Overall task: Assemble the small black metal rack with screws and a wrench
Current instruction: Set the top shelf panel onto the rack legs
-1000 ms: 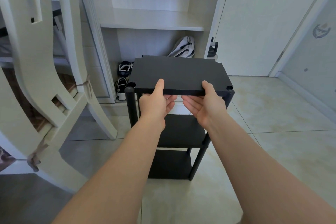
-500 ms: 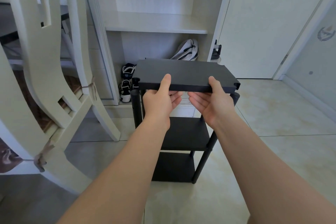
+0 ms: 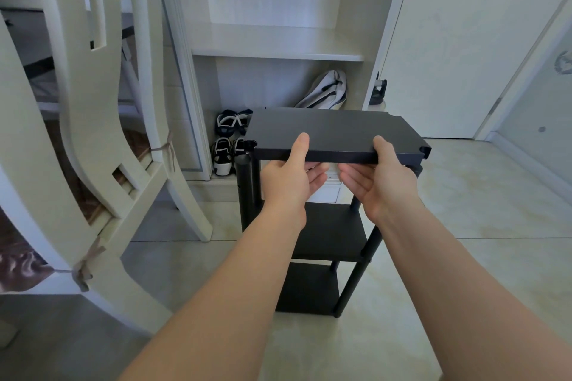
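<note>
Closest to me are two bare forearms reaching in from the bottom of the frame. The left hand [image 3: 288, 176] and right hand [image 3: 380, 182] both grip the near edge of the top shelf panel [image 3: 334, 130], thumbs pressed on top and fingers curled underneath. The panel sits mid-frame, roughly level, hovering just over the black rack [image 3: 328, 232], which stands on the tiled floor [image 3: 464, 257] with its middle and bottom shelves already on the posts. The near-left post [image 3: 244, 182] pokes up just beside the panel's left corner. The near-right post [image 3: 371, 244] runs up under the right hand, so I can't see how its top meets the notch. My read is they're fitting the last shelf. Next they need to line up all four corner notches over the post tops, set the panel down flat, and then do the screws and wrench, neither of which I can spot anywhere. Compared with a second ago the grip is the same, but the panel seems lifted a touch and nudged right, so its right corner now sticks out past the post. The view has also tipped up enough to show the door handle. Off to the left is a pale wooden chair [image 3: 93, 102]. Farther back, in the upper middle, some shoes [image 3: 226, 145] and a grey bag [image 3: 325, 90] sit in the cabinet beside the door [image 3: 448, 40].
</note>
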{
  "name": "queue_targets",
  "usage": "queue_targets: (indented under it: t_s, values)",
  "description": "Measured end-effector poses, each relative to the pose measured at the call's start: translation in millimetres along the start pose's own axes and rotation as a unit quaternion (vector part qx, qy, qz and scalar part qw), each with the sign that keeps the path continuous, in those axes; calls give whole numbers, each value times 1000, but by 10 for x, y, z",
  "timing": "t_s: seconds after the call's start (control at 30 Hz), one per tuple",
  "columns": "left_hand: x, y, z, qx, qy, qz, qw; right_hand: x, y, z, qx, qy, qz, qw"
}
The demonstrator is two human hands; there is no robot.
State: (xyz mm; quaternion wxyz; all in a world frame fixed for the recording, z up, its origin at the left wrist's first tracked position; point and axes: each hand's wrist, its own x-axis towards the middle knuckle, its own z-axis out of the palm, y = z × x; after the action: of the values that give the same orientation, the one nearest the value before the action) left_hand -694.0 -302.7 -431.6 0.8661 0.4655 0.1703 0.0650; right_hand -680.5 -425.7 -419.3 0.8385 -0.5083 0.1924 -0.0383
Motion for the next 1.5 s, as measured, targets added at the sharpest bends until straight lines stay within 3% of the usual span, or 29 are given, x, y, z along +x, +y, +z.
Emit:
queue_targets:
  t_s: [0.73, 1.03, 1.5]
  values:
    - [57, 32, -34, 1, 34, 17, 999, 47, 29, 59, -1, -51, 10, 999]
    - [110, -15, -11, 11, 22, 3, 1000, 120, -13, 53, -27, -50, 27, 998]
    - [53, -60, -9, 25, 65, 19, 997, 71, 28, 16, -17, -22, 44, 999]
